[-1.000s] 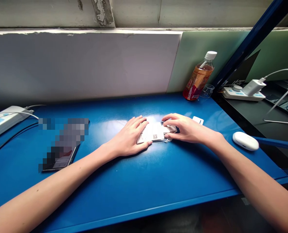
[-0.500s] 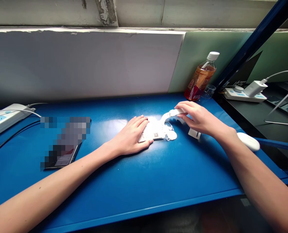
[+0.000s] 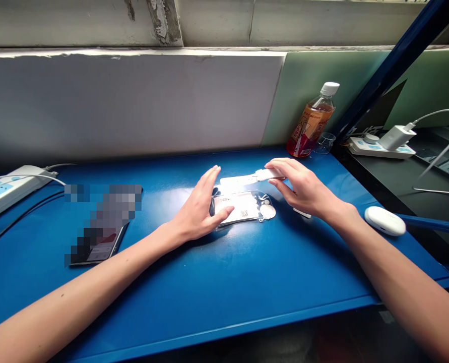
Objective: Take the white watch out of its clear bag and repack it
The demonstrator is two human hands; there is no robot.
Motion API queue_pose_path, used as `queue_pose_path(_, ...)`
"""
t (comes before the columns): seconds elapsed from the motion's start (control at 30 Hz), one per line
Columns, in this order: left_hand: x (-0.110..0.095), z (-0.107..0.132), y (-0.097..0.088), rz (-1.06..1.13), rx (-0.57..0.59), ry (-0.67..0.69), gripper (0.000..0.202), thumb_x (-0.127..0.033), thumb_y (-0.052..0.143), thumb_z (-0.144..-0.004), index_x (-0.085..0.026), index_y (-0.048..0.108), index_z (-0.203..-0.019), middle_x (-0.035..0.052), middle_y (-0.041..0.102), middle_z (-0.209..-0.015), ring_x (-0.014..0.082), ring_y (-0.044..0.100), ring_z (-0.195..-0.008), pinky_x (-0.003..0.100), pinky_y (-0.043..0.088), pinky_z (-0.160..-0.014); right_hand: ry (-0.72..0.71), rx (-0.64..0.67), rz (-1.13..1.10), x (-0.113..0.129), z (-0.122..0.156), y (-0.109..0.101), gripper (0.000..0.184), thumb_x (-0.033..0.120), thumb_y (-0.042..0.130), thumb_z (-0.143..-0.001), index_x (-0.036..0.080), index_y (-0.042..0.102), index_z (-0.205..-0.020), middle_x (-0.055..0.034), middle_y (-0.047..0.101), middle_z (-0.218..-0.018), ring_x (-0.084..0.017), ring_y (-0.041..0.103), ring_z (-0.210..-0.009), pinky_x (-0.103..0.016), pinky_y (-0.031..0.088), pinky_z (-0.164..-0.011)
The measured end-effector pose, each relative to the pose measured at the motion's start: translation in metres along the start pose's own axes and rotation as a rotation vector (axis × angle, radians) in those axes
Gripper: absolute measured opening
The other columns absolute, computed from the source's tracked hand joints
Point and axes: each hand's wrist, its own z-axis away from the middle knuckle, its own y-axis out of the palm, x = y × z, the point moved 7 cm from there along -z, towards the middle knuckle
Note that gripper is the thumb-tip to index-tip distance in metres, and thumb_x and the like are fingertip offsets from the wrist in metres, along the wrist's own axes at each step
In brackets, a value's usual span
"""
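A clear pouch [image 3: 230, 218] lies flat on the blue table, with a white card [image 3: 243, 207] bearing a square code inside it. At its right end are a round white tag [image 3: 267, 212] and a small chain. My left hand [image 3: 203, 206] is at the pouch's left end, fingers raised and thumb apart over the card. My right hand [image 3: 298, 184] pinches a slim white piece [image 3: 268, 174], whose kind I cannot make out. From it a flat white strip [image 3: 238, 182] stretches left above the pouch, washed out by glare. A small white piece [image 3: 302, 213] lies partly hidden under my right hand.
A dark phone [image 3: 107, 239], partly pixelated, lies at left beside a power strip [image 3: 12, 184] and cables. A drink bottle [image 3: 312, 123] and a clear cup [image 3: 325, 143] stand at the back right. A white rounded case [image 3: 385, 221] sits near the table's right edge.
My left hand has lifted its fingers off the pouch and shifted slightly left. The strip from the white piece, curved down onto the pouch before, now extends straight leftward. My right hand moved slightly left.
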Motion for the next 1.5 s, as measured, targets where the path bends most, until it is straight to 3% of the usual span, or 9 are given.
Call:
queue_pose_path(0.13,-0.017,0.003,-0.021,-0.064,-0.323,0.152,0.060,-0.034,0.060,-0.090,-0.015,0.039,-0.143,0.0209,0.047,-0.146,0.0344,0.044,-0.138,0.054,0.040,-0.111,-0.067,-0.011,-0.007,0.015,0.000,0.001,0.026,0.020,0.051,-0.097,0.016,0.057,-0.122,-0.0164,0.067,-0.120,-0.028,0.064,-0.109,-0.045,0.054,-0.094)
queue_pose_path(0.23,-0.036,0.008,-0.023,-0.149,-0.401,0.329,0.055,-0.028,0.065,-0.085,-0.018,0.047,-0.136,0.0168,0.058,-0.134,0.0334,0.052,-0.131,0.053,0.044,-0.107,-0.119,-0.031,0.010,0.026,0.000,0.002,0.027,0.020,0.052,-0.097,0.013,0.058,-0.122,-0.0175,0.069,-0.118,-0.028,0.065,-0.107,-0.043,0.055,-0.092)
queue_pose_path(0.37,-0.047,0.010,-0.013,-0.270,-0.336,0.430,0.051,-0.030,0.068,-0.085,-0.019,0.051,-0.132,0.0151,0.066,-0.125,0.0307,0.060,-0.123,0.053,0.043,-0.109,-0.200,-0.036,0.079,0.046,0.001,0.005,0.026,0.022,0.050,-0.098,0.009,0.061,-0.119,-0.0196,0.071,-0.114,-0.029,0.067,-0.101,-0.043,0.056,-0.087)
queue_pose_path(0.57,-0.039,0.007,-0.006,-0.292,-0.242,0.384,0.040,-0.026,0.061,-0.090,-0.015,0.057,-0.128,0.0133,0.071,-0.118,0.0288,0.065,-0.115,0.056,0.033,-0.115,-0.223,-0.126,0.054,0.066,0.003,0.000,0.024,0.025,0.051,-0.099,0.011,0.066,-0.111,-0.0160,0.074,-0.104,-0.025,0.069,-0.089,-0.038,0.056,-0.080)
queue_pose_path(0.77,-0.037,0.006,-0.001,-0.228,-0.133,0.343,0.021,-0.015,0.048,-0.093,-0.019,0.066,-0.104,0.0076,0.074,-0.108,0.0238,0.067,-0.110,0.055,0.031,-0.117,-0.152,-0.107,-0.020,0.063,0.003,-0.003,0.025,0.037,0.055,-0.098,0.018,0.070,-0.107,-0.0117,0.077,-0.098,-0.024,0.070,-0.083,-0.036,0.055,-0.077)
queue_pose_path(1.13,-0.047,0.001,-0.012,-0.057,-0.151,0.348,0.018,-0.015,0.048,-0.095,-0.017,0.064,-0.102,0.0108,0.074,-0.106,0.0242,0.067,-0.106,0.050,0.041,-0.108,0.101,-0.222,-0.574,0.046,0.004,-0.006,0.016,0.037,0.076,-0.082,0.022,0.074,-0.088,-0.0049,0.077,-0.084,-0.020,0.068,-0.070,-0.033,0.054,-0.066)
queue_pose_path(1.23,-0.052,-0.001,-0.015,0.136,-0.121,0.251,0.020,-0.019,0.046,-0.098,-0.016,0.065,-0.105,0.0125,0.072,-0.108,0.0241,0.066,-0.104,0.040,0.052,-0.093,0.179,-0.254,-0.774,0.045,0.001,-0.010,0.015,0.035,0.078,-0.080,0.021,0.075,-0.084,-0.0030,0.074,-0.080,-0.017,0.065,-0.067,-0.031,0.051,-0.062)
queue_pose_path(1.33,-0.055,-0.003,-0.005,0.465,0.055,0.019,0.026,-0.029,0.043,-0.102,-0.015,0.066,-0.103,0.0090,0.071,-0.093,0.0197,0.069,-0.083,0.033,0.055,-0.077,0.258,-0.293,-0.912,0.041,-0.002,-0.008,0.021,0.041,0.072,-0.085,0.020,0.076,-0.083,-0.0033,0.072,-0.080,-0.016,0.064,-0.069,-0.030,0.051,-0.063)
queue_pose_path(1.5,-0.065,0.005,0.031,1.141,0.361,-0.407,0.040,-0.049,0.049,-0.099,-0.013,0.065,-0.103,0.0106,0.072,-0.090,0.0206,0.071,-0.079,0.034,0.057,-0.077,0.337,-0.154,-1.188,0.042,-0.019,0.012,0.035,0.053,0.059,-0.092,0.022,0.076,-0.097,-0.0062,0.072,-0.107,-0.021,0.067,-0.097,-0.035,0.054,-0.085)
